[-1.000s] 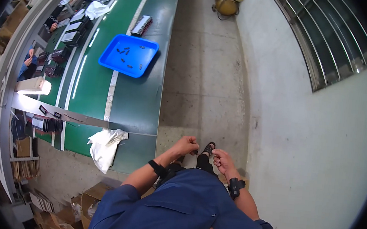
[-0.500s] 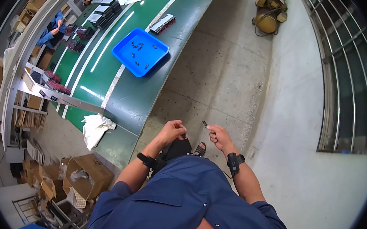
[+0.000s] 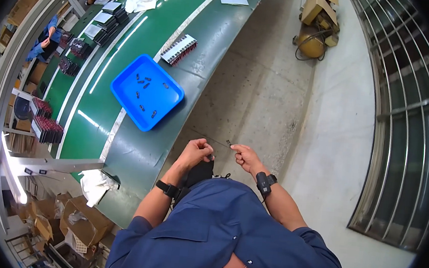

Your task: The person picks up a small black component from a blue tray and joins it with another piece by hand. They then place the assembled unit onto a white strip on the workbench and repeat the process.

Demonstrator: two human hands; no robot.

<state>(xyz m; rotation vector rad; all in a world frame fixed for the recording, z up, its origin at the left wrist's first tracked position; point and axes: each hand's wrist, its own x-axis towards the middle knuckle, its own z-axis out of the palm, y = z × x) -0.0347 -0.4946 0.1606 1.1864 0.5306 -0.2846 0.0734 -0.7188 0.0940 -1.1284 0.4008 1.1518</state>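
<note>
My right hand [image 3: 247,158] pinches a small dark oblong part [image 3: 229,143] between thumb and fingertips, its free end pointing up and left. Close by on the left, my left hand [image 3: 195,153] is closed with the fingers curled; a bit of something dark shows under the fingertips, too small to name. Both hands are in front of my body, over the floor beside the bench. On the bench, a blue tray [image 3: 172,105] holds several small dark parts [image 3: 146,85] that look similar, lying scattered.
The green-topped bench [image 3: 144,148] runs along my left. A row of pale-topped parts [image 3: 180,50] lies beyond the tray, and a white cloth [image 3: 95,186] hangs at its near end. Two people work across the bench. A barred window [image 3: 404,125] and a compressor [image 3: 311,44] are at right.
My view has shifted, so the tray and bench appear lower and further left. Both hands keep their closed holds, and the right one still pinches the small dark part.
</note>
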